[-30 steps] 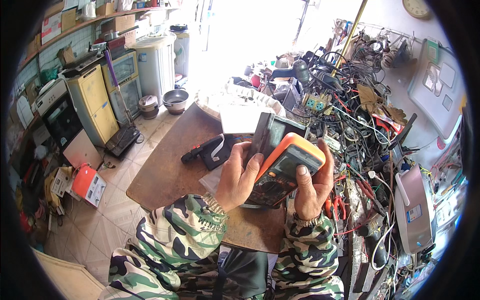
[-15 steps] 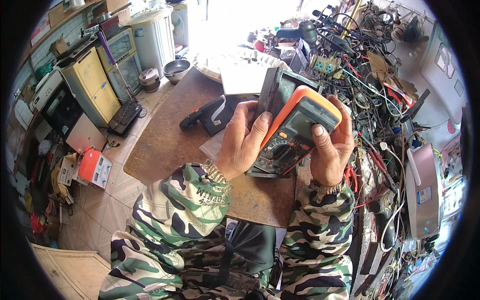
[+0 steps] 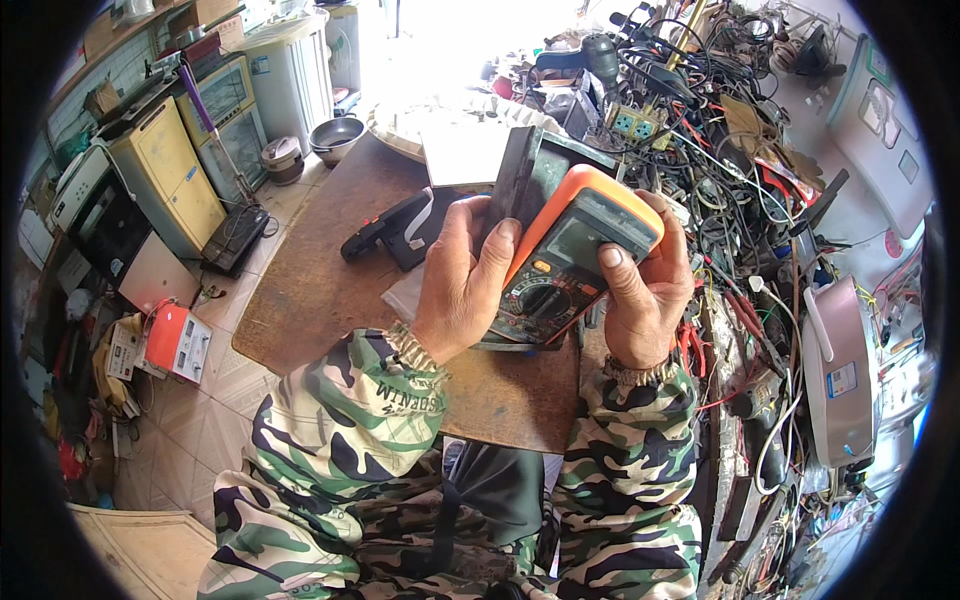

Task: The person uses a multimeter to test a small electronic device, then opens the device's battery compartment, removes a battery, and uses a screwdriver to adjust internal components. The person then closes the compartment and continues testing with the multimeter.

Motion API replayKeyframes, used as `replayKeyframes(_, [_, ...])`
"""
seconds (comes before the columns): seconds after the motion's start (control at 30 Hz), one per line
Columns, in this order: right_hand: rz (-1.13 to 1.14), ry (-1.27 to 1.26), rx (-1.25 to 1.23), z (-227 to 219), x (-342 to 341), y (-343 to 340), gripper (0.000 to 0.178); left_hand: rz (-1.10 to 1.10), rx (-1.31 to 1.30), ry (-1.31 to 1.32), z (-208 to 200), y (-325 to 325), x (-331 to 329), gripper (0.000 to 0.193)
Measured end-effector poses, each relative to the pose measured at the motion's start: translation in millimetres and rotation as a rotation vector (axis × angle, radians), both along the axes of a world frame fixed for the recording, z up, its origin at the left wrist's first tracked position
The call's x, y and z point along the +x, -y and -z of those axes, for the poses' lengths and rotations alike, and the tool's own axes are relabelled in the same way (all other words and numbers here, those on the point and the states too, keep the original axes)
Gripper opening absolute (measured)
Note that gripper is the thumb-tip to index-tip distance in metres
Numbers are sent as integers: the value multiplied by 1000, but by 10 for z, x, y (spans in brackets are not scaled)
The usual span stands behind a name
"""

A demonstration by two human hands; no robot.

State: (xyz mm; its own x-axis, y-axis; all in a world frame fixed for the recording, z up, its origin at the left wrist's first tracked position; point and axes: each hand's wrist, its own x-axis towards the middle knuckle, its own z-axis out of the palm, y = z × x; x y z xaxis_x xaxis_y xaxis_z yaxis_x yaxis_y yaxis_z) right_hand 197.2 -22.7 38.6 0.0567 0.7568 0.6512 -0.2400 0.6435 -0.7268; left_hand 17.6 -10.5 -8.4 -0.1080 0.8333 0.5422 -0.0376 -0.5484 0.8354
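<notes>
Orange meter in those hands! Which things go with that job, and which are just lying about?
Being handled: orange meter, in the right hand; dark case, in the left hand.
Probably just lying about: tangled wires, pot, red box.

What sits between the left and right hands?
The head view shows an orange-edged multimeter between left hand and right hand, with a dark box-like piece behind it.

The orange multimeter (image 3: 572, 245), its dial markings (image 3: 543, 299) too small to read, partly hides the dark case (image 3: 514, 172).
</notes>
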Motion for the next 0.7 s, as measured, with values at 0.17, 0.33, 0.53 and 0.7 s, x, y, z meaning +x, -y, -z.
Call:
replayKeyframes(0.17, [17,81,29,-88,-22,27,66,76,15,66,-7,-18,-46,49])
replayKeyframes(0.33, [175,224,182,-8,82,-118,73,175,0,104,-44,29,-18,43])
replayKeyframes(0.53, [-25,40,29,-33,-33,-51,112,232,-16,142,-47,31,-2,45])
replayKeyframes(0.7, [-344,-29,-196,-34,62,-98,145,341,-86,290,-48,-1,-84,49])
